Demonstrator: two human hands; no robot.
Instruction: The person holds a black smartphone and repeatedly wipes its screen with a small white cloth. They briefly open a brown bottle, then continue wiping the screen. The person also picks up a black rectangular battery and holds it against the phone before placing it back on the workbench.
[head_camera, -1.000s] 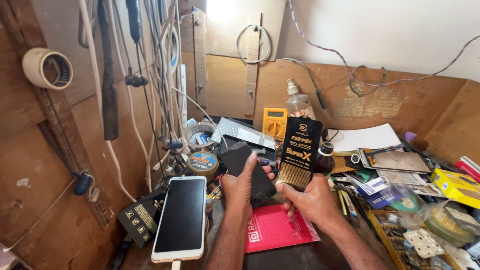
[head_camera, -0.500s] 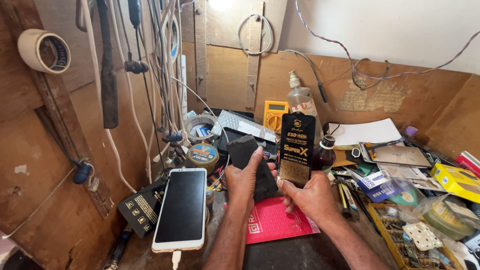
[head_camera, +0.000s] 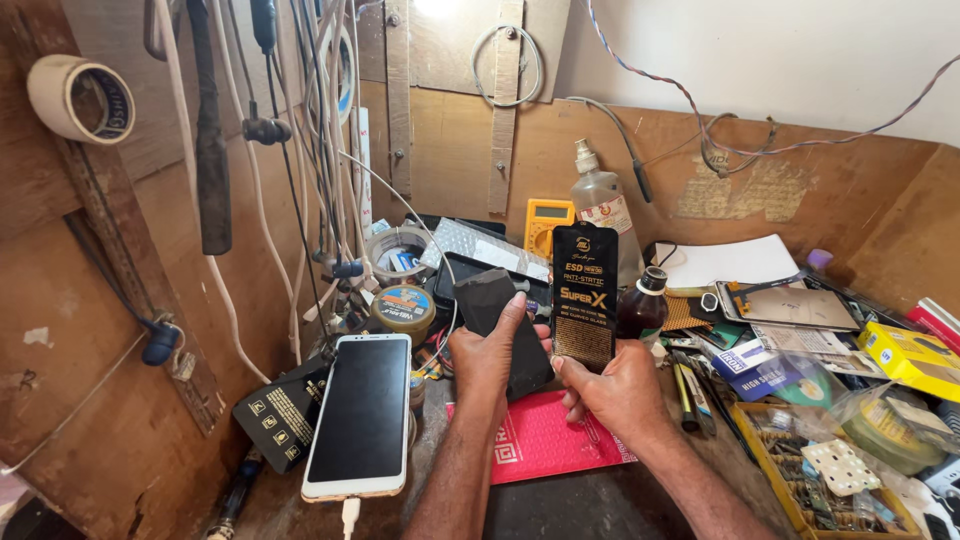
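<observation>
Black packet (head_camera: 584, 297) upright in right hand (head_camera: 618, 392), dark phone (head_camera: 503, 325) in left hand (head_camera: 484, 360)

The left hand (head_camera: 487, 362) grips a flat black phone-shaped piece (head_camera: 500, 325), tilted, its fingers wrapped over the near edge. Just right of it, the right hand (head_camera: 618, 392) pinches the bottom of a tall black packet with gold print (head_camera: 584, 297), held upright. Under both hands lies a red mat (head_camera: 545, 444). Left of the mat a white-framed phone (head_camera: 361, 413) leans with its dark screen up, a cable in its lower end. Right of the packet stands a brown bottle (head_camera: 641, 305); behind the packet, a yellow multimeter (head_camera: 548, 225).
</observation>
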